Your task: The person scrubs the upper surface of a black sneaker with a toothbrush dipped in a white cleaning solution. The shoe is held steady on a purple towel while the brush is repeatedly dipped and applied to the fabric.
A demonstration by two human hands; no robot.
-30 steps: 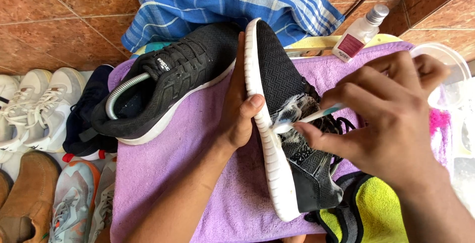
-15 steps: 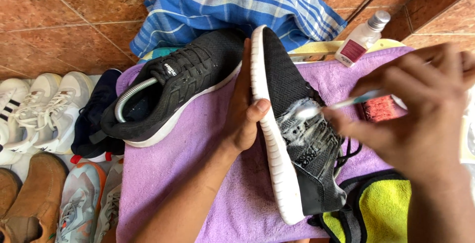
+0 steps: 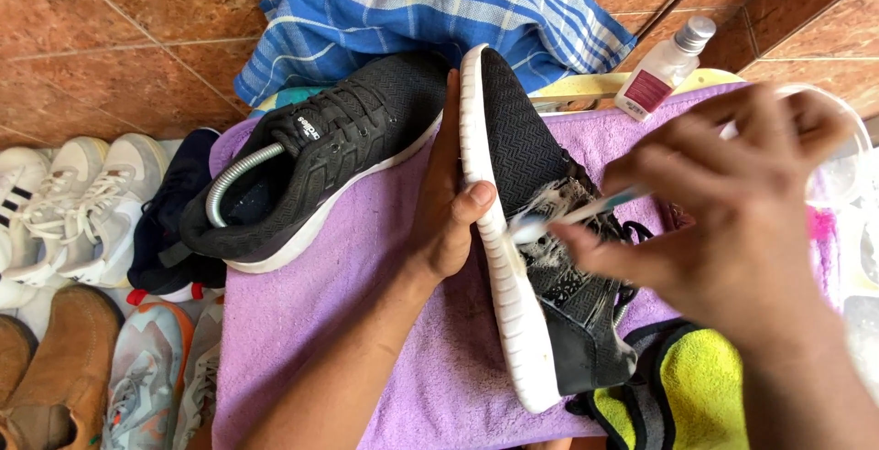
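Purple towel [image 3: 366,322] spread beneath. Black sneaker [image 3: 540,230] tipped on edge atop towel, white sole gripped by left hand [image 3: 449,221]. Right hand [image 3: 732,221] fingers pinching toothbrush [image 3: 568,216], bristles on foamy laces.

Bright even daylight, soft shadows, right hand [image 3: 732,203] motion-blurred

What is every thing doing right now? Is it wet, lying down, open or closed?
Black knit sneaker with white sole: on its side, foamy, gripped by left hand.
Toothbrush: in right hand, bristles on the foam.
Second black sneaker: upright on purple towel, untouched.
Small clear bottle: lying tilted, capped.
Blue striped cloth: crumpled.
Yellow cloth: bunched up.
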